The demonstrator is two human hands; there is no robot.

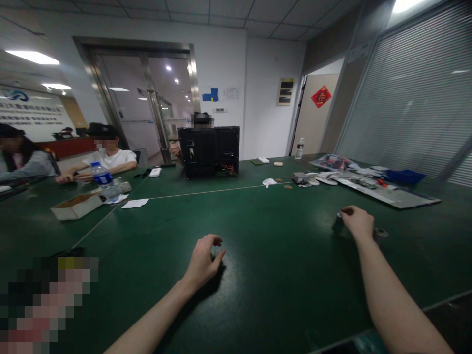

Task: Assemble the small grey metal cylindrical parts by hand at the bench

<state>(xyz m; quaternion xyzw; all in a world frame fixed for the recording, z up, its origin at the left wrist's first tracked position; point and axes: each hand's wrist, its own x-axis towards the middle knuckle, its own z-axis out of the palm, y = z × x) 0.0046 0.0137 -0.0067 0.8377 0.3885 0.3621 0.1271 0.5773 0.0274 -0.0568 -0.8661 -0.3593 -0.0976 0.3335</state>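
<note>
My left hand (204, 258) rests just over the green table (258, 255), its curved fingers and thumb apart with nothing between them. Farther off to the right, my right hand (358, 222) is closed in a pinch. At its fingertips shows a small greyish thing (339, 215), too small and blurred to name, low over the table or touching it. Right beside the right wrist lies a flat ring-shaped thing (381, 232), perhaps a roll of tape, partly hidden by the wrist.
A black panel housing (212, 150) stands at the far side, a person behind it. Two more people sit at left. A white box (77, 206) and a water bottle (103, 181) stand left. A board with parts (391, 191) and a blue tray (405, 176) lie at right.
</note>
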